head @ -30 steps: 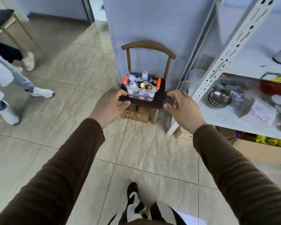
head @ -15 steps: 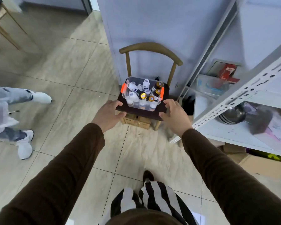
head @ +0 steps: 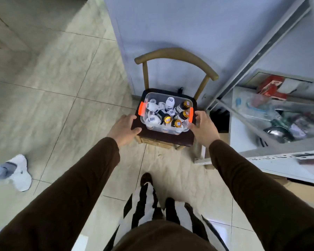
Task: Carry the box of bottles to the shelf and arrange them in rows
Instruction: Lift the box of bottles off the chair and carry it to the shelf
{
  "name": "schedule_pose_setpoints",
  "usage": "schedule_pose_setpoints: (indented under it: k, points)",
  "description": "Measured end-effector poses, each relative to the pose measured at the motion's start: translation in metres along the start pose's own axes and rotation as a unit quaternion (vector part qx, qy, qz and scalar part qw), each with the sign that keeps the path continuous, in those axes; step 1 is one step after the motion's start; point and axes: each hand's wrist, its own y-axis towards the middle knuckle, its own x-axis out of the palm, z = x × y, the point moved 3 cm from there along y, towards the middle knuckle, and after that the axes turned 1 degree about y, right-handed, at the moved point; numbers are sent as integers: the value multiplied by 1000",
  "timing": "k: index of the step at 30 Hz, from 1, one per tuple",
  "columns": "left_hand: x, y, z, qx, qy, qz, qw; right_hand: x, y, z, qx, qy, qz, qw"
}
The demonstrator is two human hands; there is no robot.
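Observation:
A clear plastic box (head: 170, 130) with orange side latches sits on the dark seat of a small wooden chair (head: 172, 138). It holds several bottles (head: 168, 113), some white, some dark with gold caps. My left hand (head: 123, 128) hovers just left of the box with fingers spread, not touching it. My right hand (head: 203, 126) is at the box's right side, with thumb and fingertips at the orange latch; whether it grips is unclear. The white metal shelf (head: 279, 163) stands to the right.
The shelf carries a steel bowl (head: 277, 133), a red packet (head: 272, 87) and blurred clutter. A blue-grey wall is behind the chair. Another person's white shoe (head: 20, 171) is on the tiled floor at left. Cardboard boxes sit under the chair.
I have stepped closer to the chair. Both hands moved forward and inward to the sides of the box; the right one now reaches its latch.

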Motion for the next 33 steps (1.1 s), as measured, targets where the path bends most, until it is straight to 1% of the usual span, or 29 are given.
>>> schedule_pose_setpoints:
  k: [3,9,14,18,22,25,30,33]
  points:
    - [-2,34,-12,2,10,-26,1000,15,23,2,39,19,0,999]
    - [1,100,-19,4,13,-32,999,35,69,20,82,35,4,996]
    - [12,155,-34,-37,18,-66,997,52,114,51,143,45,-40,988]
    - [27,192,-46,-82,-39,-96,991,66,143,73,183,79,-75,977]
    - [49,220,-56,-117,-90,-134,980,79,164,92,235,125,-80,961]
    - [69,238,-61,-134,-145,-154,968,92,174,107,266,139,-88,950]
    - [98,270,-68,-151,-231,-167,947,122,186,126,295,200,-94,930]
    - [104,278,-68,-162,-265,-152,938,135,189,129,320,258,-73,909]
